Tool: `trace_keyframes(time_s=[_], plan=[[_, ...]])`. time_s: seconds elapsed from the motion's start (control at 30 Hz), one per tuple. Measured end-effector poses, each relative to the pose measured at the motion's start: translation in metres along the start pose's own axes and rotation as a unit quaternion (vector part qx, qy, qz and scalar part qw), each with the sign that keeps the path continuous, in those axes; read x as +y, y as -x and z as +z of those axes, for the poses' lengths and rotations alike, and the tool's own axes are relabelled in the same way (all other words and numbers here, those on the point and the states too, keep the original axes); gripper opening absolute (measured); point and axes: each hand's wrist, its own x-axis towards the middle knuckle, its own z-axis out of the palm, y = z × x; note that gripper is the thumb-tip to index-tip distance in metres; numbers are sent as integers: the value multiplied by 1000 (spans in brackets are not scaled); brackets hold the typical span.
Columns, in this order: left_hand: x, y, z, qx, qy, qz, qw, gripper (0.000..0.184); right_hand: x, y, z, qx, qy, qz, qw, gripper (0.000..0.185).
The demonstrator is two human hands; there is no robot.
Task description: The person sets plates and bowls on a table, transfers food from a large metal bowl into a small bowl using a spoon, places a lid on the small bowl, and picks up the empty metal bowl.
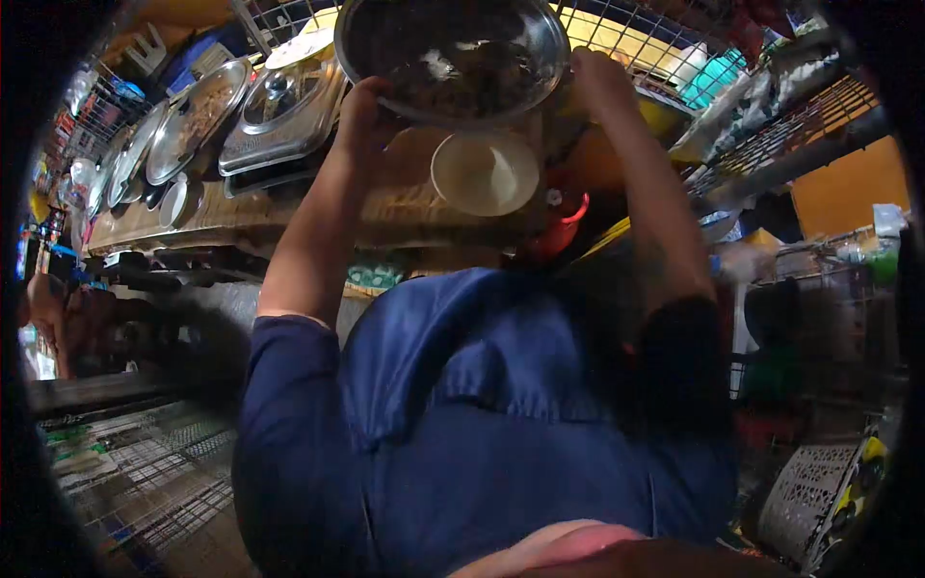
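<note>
A large shiny metal bowl [462,118] with dark pieces of something inside is held up between my hands at the top of the view. My left hand [366,98] grips its lower left rim. On the opposite side, my right hand [594,75] is closed at the right rim, its fingertips partly hidden. Just below the metal bowl, a cream-coloured bowl [485,173] sits on the wooden counter [395,217]; its inside looks bare.
Left along the counter stand lidded metal trays [275,120] and an oval dish with a clear cover [200,120]. A small white cup [173,204] is at the counter's front. A red container [564,226] is right of the cream bowl. Wire racks [771,144] line the right.
</note>
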Motion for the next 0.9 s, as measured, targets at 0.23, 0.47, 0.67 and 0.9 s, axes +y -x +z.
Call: trace_keyframes(time_s=[0.23,0.47,0.67,0.9], plan=[[-9,-12,-8,0,44,-18,999,34,6,-17,18,74,147,-3,986,19],[-24,-31,-24,-11,89,5,996,26,-13,5,9,-76,74,27,994,18],[-20,-27,-19,14,59,31,998,20,-37,19,23,-98,17,-17,995,18],[-15,-20,-17,12,54,-1,998,15,-56,16,36,-50,-131,-71,988,17]])
